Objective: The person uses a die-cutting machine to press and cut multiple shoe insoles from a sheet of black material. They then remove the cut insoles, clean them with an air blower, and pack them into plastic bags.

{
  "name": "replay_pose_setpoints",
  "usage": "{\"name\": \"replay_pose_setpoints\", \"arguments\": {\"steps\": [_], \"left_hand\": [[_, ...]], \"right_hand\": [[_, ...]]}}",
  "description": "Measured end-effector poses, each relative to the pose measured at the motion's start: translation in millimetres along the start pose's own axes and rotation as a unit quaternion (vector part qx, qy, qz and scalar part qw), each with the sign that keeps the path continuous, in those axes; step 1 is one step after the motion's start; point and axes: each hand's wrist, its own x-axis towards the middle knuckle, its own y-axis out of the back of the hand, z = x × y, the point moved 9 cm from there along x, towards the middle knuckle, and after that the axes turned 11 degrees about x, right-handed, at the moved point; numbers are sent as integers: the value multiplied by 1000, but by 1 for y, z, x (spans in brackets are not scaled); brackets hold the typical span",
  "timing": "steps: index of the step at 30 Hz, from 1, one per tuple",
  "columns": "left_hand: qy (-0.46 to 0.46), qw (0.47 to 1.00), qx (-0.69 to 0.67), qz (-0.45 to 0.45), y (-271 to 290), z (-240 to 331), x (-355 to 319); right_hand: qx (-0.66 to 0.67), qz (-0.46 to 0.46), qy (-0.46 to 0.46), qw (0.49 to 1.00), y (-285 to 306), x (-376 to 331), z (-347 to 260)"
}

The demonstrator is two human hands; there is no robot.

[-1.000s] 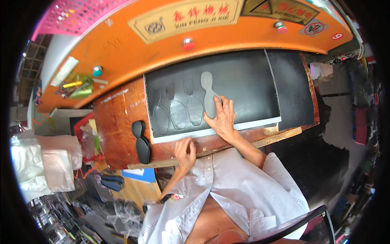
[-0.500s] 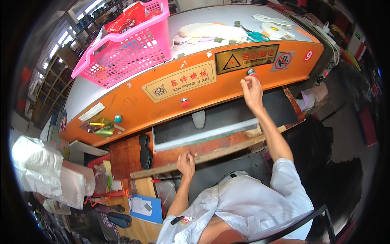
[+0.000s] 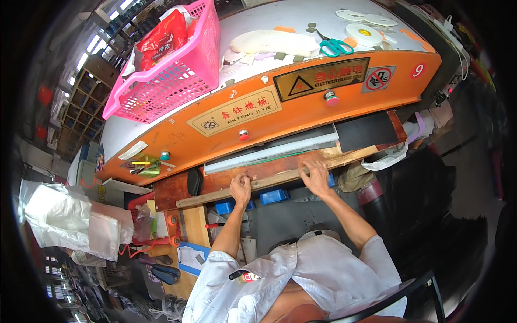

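A reddish-brown wooden board [image 3: 280, 168] with a pale wooden strip along its front edge sits partly under the orange front panel of a machine [image 3: 301, 116]. My left hand [image 3: 240, 188] is closed, fingers curled over this edge left of the middle. Farther right, my right hand [image 3: 315, 176] bends its fingers over the same edge, with the thumb at its near side. Between the hands and the machine, a long whitish bar [image 3: 274, 153] lies across the board. Part of a black shaped piece [image 3: 195, 182] shows at the board's left; the panel hides its far end.
Push buttons, one being a red button [image 3: 244, 135], stud the panel. On the machine top are a pink basket [image 3: 167, 89], teal scissors [image 3: 336, 47] and a white tape roll [image 3: 364, 35]. Blue blocks [image 3: 274, 197] show below the board. Plastic bags [image 3: 64, 215] hang at left.
My right hand has come down from a button on the panel to the board's edge. The board has slid away from me under the machine, covering a grey sole-shaped piece. My left hand stays on the edge.
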Motion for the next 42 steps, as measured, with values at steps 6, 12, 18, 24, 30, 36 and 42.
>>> {"name": "replay_pose_setpoints", "arguments": {"steps": [6,12,18,24,30,36,42], "left_hand": [[-17,1000,-23,-11,-2,-3,0],[-13,996,-78,-38,-10,-17,-5],[-20,994,-65,-89,8,-23,-73],[-183,980,-80,17,48,38,-66],[-182,966,-30,-179,-2,61,-48],[-221,956,79,-179,7,63,-110],[-185,956,73,-214,15,60,-121]], "right_hand": [[-2,7,26,1000,-15,-9,-4],[-14,-18,13,1000,-25,-17,10],[-34,-7,-51,998,-15,-71,3],[-62,25,25,997,-60,-48,-79],[-86,-69,-93,990,-124,-32,-89],[316,-102,-264,906,-88,-75,-46],[151,-36,-161,975,-5,-71,-52]]}}
